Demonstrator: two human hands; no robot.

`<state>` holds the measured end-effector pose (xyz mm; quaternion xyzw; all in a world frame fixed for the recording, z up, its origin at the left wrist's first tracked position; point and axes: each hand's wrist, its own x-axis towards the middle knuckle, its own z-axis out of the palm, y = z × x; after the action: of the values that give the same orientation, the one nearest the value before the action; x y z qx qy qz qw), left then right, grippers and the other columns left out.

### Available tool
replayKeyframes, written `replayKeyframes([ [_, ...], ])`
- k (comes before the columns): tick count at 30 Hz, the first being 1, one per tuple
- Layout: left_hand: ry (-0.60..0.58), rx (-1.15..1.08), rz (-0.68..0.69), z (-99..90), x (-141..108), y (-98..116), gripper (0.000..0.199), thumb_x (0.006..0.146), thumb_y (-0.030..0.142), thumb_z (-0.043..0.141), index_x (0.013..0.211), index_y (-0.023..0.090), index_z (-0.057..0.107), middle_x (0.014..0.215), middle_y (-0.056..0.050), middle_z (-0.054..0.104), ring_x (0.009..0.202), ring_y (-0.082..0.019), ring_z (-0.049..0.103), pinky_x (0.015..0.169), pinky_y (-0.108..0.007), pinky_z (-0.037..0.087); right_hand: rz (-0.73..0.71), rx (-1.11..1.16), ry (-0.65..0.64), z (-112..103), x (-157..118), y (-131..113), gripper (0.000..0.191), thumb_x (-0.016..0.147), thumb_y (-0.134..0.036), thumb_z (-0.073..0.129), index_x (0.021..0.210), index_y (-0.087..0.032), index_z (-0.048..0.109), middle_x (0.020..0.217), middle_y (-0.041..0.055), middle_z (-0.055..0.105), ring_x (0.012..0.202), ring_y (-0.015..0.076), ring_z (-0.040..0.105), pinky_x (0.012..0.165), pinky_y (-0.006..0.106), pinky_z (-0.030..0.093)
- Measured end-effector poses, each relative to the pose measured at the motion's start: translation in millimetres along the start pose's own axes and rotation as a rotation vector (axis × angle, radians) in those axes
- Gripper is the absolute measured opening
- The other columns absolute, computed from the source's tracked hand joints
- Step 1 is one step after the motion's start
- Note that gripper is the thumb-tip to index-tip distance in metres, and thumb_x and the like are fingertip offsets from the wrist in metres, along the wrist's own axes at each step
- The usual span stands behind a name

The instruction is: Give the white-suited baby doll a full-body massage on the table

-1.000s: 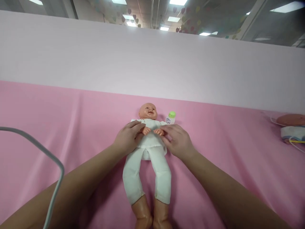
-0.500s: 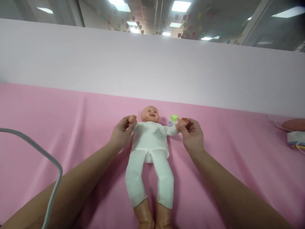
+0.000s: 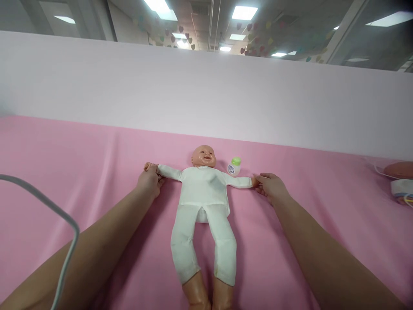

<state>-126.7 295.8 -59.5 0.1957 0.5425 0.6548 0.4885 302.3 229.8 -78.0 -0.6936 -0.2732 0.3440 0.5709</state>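
Both arms reach outward, left hand (image 3: 150, 181) and right hand (image 3: 272, 186) gripping the doll's (image 3: 204, 187) spread hands.

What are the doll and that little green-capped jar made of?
Doll: head looks like smooth, shiny plastic or vinyl, going by its highlights; the white body looks like matte fabric, with seams and creases.

Jar: probably plastic, its body pale and cloudy, its cap opaque green.

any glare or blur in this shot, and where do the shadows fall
Head view: the ceiling lights are blown out white at the top; small shiny highlights on the face of the doll; soft shadows on the pink cloth beside its legs; print on the small bottle too small and soft to read.
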Motion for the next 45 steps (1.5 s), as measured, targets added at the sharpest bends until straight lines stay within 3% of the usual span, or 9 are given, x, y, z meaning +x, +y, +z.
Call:
replayKeyframes([
  [3,-0.041,0.079,0.128,0.8,-13,3,0.015,0.092,0.033,0.068,0.098,0.023,0.059,0.098,-0.005,0.065,0.086,-0.019,0.07,0.08,-0.039,0.063,-0.184,0.139,0.088,8,-21,-14,0.059,0.074,-0.043,0.088,0.122,-0.021,0.061,0.108,0.009,0.074,0.086,0.0204,0.075,0.079,0.037,0.067],
  [6,-0.171,0.207,0.421,3.5,-40,6,0.022,0.093,0.041,0.069,0.105,0.025,0.06,0.11,-0.005,0.067,0.1,-0.021,0.069,0.087,-0.039,0.061,-0.438,0.137,0.087,21,-58,-30,0.062,0.08,-0.05,0.083,0.13,-0.023,0.061,0.113,0.0079,0.076,0.096,0.022,0.075,0.093,0.043,0.063],
  [14,-0.641,0.757,1.072,6.6,-102,-10,0.022,0.094,0.032,0.066,0.114,0.027,0.073,0.119,-0.007,0.072,0.111,-0.024,0.067,0.102,-0.04,0.054,-1.198,-0.378,-0.323,54,-138,-25,0.024,0.092,-0.025,0.071,0.115,-0.028,0.077,0.109,0.0039,0.08,0.1,0.024,0.073,0.094,0.044,0.061],
  [17,-0.749,0.929,1.17,5.6,-100,-14,0.027,0.094,0.028,0.063,0.118,0.028,0.076,0.126,-0.007,0.072,0.119,-0.026,0.065,0.105,-0.043,0.052,-1.421,-0.557,-0.471,59,-144,-23,0.027,0.095,-0.017,0.065,0.118,-0.028,0.076,0.113,0.0028,0.08,0.103,0.0243,0.072,0.092,0.043,0.061],
  [22,-0.786,1.024,1.228,5.8,-97,-13,0.032,0.094,0.026,0.06,0.121,0.028,0.076,0.124,-0.009,0.072,0.118,-0.027,0.065,0.106,-0.046,0.051,-1.502,-0.626,-0.546,61,-148,-26,0.025,0.099,-0.018,0.062,0.116,-0.028,0.076,0.112,0.0011,0.081,0.1,0.0215,0.074,0.091,0.04,0.062],
  [26,-0.77,0.91,1.142,5.6,-101,-9,0.028,0.093,0.027,0.063,0.118,0.028,0.076,0.123,-0.008,0.072,0.118,-0.027,0.065,0.106,-0.044,0.051,-1.382,-0.526,-0.558,61,-147,-23,0.024,0.096,-0.017,0.064,0.113,-0.029,0.077,0.112,0.0009,0.081,0.104,0.0235,0.074,0.096,0.044,0.061],
  [31,-0.527,0.587,0.741,5.8,-96,-3,0.029,0.089,0.044,0.073,0.112,0.026,0.075,0.116,-0.007,0.075,0.108,-0.026,0.069,0.098,-0.041,0.055,-0.76,0.017,-0.329,55,-129,-30,0.019,0.09,-0.035,0.076,0.106,-0.025,0.076,0.107,0.0047,0.081,0.101,0.0249,0.077,0.093,0.046,0.064],
  [36,-0.393,0.222,0.42,6.0,-67,2,0.038,0.079,0.048,0.082,0.105,0.021,0.072,0.116,-0.008,0.073,0.11,-0.026,0.068,0.097,-0.04,0.057,-0.363,0.36,-0.121,40,-84,-36,0.039,0.08,-0.048,0.086,0.101,-0.018,0.074,0.117,0.0104,0.077,0.109,0.0265,0.074,0.097,0.044,0.064],
  [45,-0.095,0.113,0.014,4.7,-22,4,0.023,0.086,0.027,0.071,0.106,0.02,0.064,0.106,-0.011,0.07,0.09,-0.024,0.075,0.075,-0.037,0.065,0.115,0.296,-0.14,24,-31,-13,0.025,0.082,-0.034,0.081,0.1,-0.019,0.073,0.1,0.0102,0.077,0.099,0.0282,0.077,0.084,0.045,0.069],
])
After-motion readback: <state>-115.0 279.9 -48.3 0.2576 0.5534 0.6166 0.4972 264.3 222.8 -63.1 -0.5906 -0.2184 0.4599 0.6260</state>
